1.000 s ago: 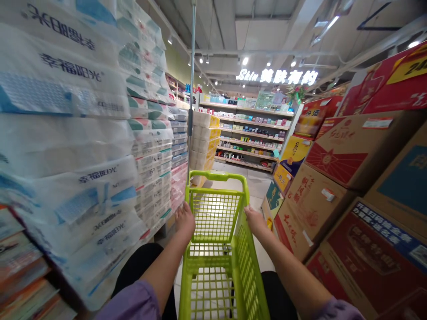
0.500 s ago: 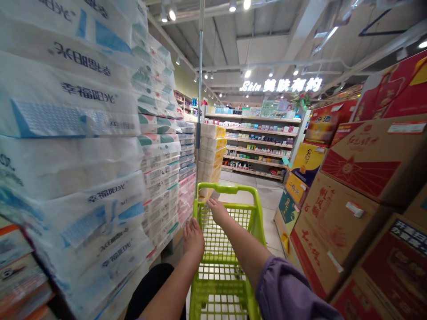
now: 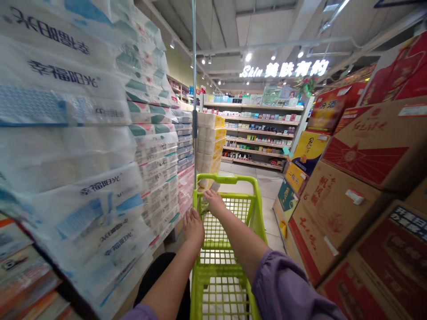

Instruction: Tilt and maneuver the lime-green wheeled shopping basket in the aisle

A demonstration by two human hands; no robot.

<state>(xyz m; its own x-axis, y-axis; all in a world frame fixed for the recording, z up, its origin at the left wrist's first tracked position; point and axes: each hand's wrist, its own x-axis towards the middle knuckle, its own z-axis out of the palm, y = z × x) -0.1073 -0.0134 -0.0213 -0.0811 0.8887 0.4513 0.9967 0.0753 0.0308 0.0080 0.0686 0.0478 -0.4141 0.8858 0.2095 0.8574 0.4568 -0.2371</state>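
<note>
A lime-green plastic shopping cart [image 3: 255, 204] with grid walls stands in front of me. A thin metal pole [image 3: 194, 124] rises at its far left corner. My left hand [image 3: 193, 226] lies along the outside of the cart's left edge, its fingers stretched forward and its thumb hidden. Reaching across the basket, my right hand [image 3: 214, 202] has its fingers bent at the far left rim, close to the foot of the pole. The undersides of both hands are out of sight.
Tall stacks of wrapped tissue packs [image 3: 76, 151] line the left side. Stacked cartons [image 3: 336, 200] rise on the right. Past a tiled floor [image 3: 268, 195], shelves of small products [image 3: 256, 133] stand under a lit sign [image 3: 283, 70]. Yellow-and-white packs [image 3: 210, 140] form a nearer pile.
The view has tilted slightly downward and moved a little forward; stacks on both sides look nearer. Both hands keep about the same places on the cart.
</note>
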